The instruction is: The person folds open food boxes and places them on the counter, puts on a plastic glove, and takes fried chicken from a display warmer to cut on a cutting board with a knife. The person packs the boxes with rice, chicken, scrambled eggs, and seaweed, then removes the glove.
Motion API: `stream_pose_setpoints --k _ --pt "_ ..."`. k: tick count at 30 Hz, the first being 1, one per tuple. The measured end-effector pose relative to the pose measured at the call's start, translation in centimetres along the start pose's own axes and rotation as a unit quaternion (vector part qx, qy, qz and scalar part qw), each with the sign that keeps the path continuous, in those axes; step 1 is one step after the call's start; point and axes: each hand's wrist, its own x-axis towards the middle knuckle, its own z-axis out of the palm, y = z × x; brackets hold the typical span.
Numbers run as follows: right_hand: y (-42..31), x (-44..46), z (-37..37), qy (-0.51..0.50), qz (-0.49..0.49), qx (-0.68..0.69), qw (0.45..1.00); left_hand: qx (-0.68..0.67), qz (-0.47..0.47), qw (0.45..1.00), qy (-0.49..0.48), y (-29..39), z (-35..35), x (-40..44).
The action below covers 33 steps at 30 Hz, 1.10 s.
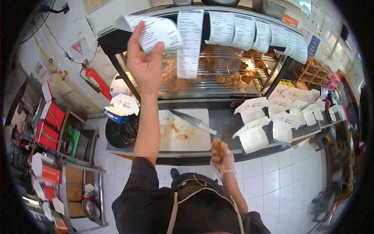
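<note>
My bare left hand [146, 68] is raised to the top rail of the display warmer, its thumb and fingers pinching a curled printed order slip [160, 33]. A longer slip [188, 46] hangs just right of it. Lower down, my right hand [223, 165] wears a clear plastic glove and is closed around a browned piece of fried chicken [219, 149]. That hand is in front of the counter edge, near the handle of a knife [194, 122]. The knife lies across a white cutting board [185, 142] marked with crumbs and orange stains.
Several more slips [243, 33] hang along the warmer [183, 95], which has chicken on racks behind its front. Open white takeaway boxes [252, 138] crowd the right counter. A dark pan [117, 134] sits left of the board. A fire extinguisher [97, 82] hangs on the wall.
</note>
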Motion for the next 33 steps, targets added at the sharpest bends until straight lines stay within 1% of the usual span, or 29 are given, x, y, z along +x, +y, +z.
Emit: stream_pose_setpoints --k 1,3,5,6,9,13,15,17,19,21,23,25,27,28,30,31,32,33 --pt "-1.4 -2.0 -0.2 0.010 -0.009 -0.017 1.000 -0.025 0.000 1.000 -0.006 1.5 2.6 -0.9" --pt "-4.8 -5.8 -0.6 0.015 -0.014 -0.010 1.000 -0.053 -0.003 0.998 -0.020 3.7 8.6 -3.0" --pt "-8.6 -9.3 -2.1 0.004 -0.035 -0.005 0.999 -0.129 -0.041 0.989 -0.058 5.2 14.9 -5.3" --pt "-10.3 -10.3 -4.2 -0.028 -0.044 0.014 0.999 -0.151 -0.040 0.985 -0.068 5.4 17.9 -6.3" --pt "-15.5 -14.6 -6.8 -0.005 -0.127 0.020 0.992 -0.179 -0.067 0.976 -0.104 6.2 27.4 -9.4" --pt "-23.0 -18.7 -12.3 0.041 -0.226 0.042 0.972 -0.284 -0.121 0.940 -0.144 6.9 39.8 -14.4" --pt "-27.2 -20.5 -14.5 0.076 -0.267 0.069 0.958 -0.308 -0.137 0.929 -0.156 6.8 45.8 -17.4" --pt "-31.5 -22.1 -18.0 0.083 -0.323 0.089 0.939 -0.358 -0.177 0.901 -0.168 6.5 51.7 -20.9" --pt "-36.2 -23.9 -21.7 0.113 -0.352 0.108 0.923 -0.366 -0.193 0.896 -0.160 5.3 58.0 -24.7" --pt "-40.8 -25.7 -25.8 0.167 -0.375 0.119 0.904 -0.362 -0.244 0.883 -0.171 4.8 63.9 -28.0" --pt "-46.0 -27.8 -29.1 0.177 -0.399 0.133 0.890 -0.378 -0.261 0.872 -0.166 2.7 70.0 -31.4" --pt "-50.6 -31.0 -32.0 0.208 -0.402 0.138 0.881 -0.382 -0.346 0.841 -0.166 1.7 75.8 -35.2" --pt "-56.4 -33.0 -33.8 0.240 -0.410 0.125 0.871 -0.343 -0.397 0.828 -0.198 0.9 80.1 -39.0" --pt "-59.5 -33.6 -34.5 0.248 -0.421 0.115 0.865 -0.341 -0.408 0.824 -0.195 1.0 82.0 -41.1" --pt "-66.3 -33.8 -36.9 0.252 -0.422 0.099 0.865 -0.301 -0.477 0.781 -0.268 0.2 85.5 -45.8" --pt "-69.9 -33.8 -38.3 0.246 -0.429 0.084 0.865 -0.287 -0.479 0.774 -0.299 0.4 87.5 -48.3" --pt "-73.7 -33.6 -39.4 0.248 -0.432 0.062 0.865 -0.302 -0.527 0.726 -0.323 -0.4 89.6 -51.6" --pt "-77.6 -33.0 -41.2 0.246 -0.430 0.067 0.866 -0.305 -0.536 0.706 -0.347 -0.5 92.2 -53.6"
